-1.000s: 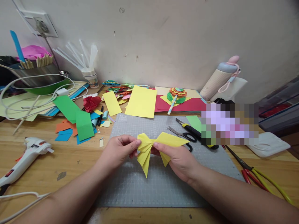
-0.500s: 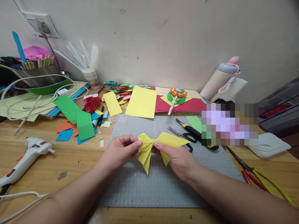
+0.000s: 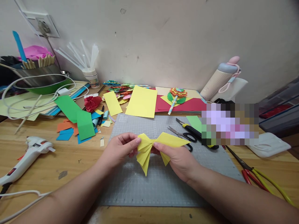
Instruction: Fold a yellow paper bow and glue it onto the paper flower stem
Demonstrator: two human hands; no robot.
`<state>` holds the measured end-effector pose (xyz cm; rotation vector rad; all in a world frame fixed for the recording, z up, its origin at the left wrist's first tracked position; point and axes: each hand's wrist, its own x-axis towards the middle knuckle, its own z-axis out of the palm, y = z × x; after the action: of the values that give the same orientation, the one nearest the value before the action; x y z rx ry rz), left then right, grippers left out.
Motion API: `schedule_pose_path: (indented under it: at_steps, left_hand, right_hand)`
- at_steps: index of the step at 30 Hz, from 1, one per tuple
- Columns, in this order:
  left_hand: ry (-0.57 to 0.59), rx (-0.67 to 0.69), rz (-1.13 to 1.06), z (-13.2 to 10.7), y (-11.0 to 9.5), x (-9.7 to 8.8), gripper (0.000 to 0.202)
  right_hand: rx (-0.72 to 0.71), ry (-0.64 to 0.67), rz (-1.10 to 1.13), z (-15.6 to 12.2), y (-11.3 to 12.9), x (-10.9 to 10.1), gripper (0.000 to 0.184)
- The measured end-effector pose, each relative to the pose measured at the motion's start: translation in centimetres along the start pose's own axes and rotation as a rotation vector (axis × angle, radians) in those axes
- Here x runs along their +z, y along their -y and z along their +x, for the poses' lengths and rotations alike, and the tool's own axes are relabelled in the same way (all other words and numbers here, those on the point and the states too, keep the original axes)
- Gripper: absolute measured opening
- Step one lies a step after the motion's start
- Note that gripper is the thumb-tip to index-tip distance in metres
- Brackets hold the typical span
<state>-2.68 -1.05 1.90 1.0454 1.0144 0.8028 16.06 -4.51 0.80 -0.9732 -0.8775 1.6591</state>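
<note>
Between my hands, above the grey cutting mat [image 3: 130, 189], is a folded yellow paper bow [image 3: 144, 152] with pleats fanning out from a pinched middle. My left hand [image 3: 125, 146] grips the upper left edge of the bow between thumb and fingers. At the gathered middle, my right hand [image 3: 178, 157] presses its thumb on the paper; its other fingers are mostly hidden behind. The right wing stretches to a point over the handles of the small scissors [image 3: 189, 136]. Beside these lies a black and yellow utility knife [image 3: 195, 132].
A white glue gun [image 3: 35, 154] and its cord lie at the left. Green paper strips [image 3: 86, 124] and coloured scraps are near the mat's left edge. Yellow sheets [image 3: 142, 102] and a paper flower [image 3: 176, 96] lie behind. Red and yellow-handled pliers [image 3: 254, 174] rest at the right.
My left hand has moved slightly left, and the bow's left wing is spread a little wider, its lower tip shifting left. My right hand has stayed in place.
</note>
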Motion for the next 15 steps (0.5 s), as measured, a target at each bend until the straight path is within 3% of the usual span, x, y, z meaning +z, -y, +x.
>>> schedule_pose_path:
  at_steps: [8,15]
  left_hand:
    - [0.022,0.043,-0.050,0.01,0.02,-0.04,0.031]
    - [0.010,0.081,0.031,-0.12,0.13,0.14,0.034]
  right_hand:
    - [-0.006,-0.001,-0.035,-0.21,-0.21,-0.01,0.021]
    - [0.005,0.017,0.012,-0.18,0.02,0.20,0.020]
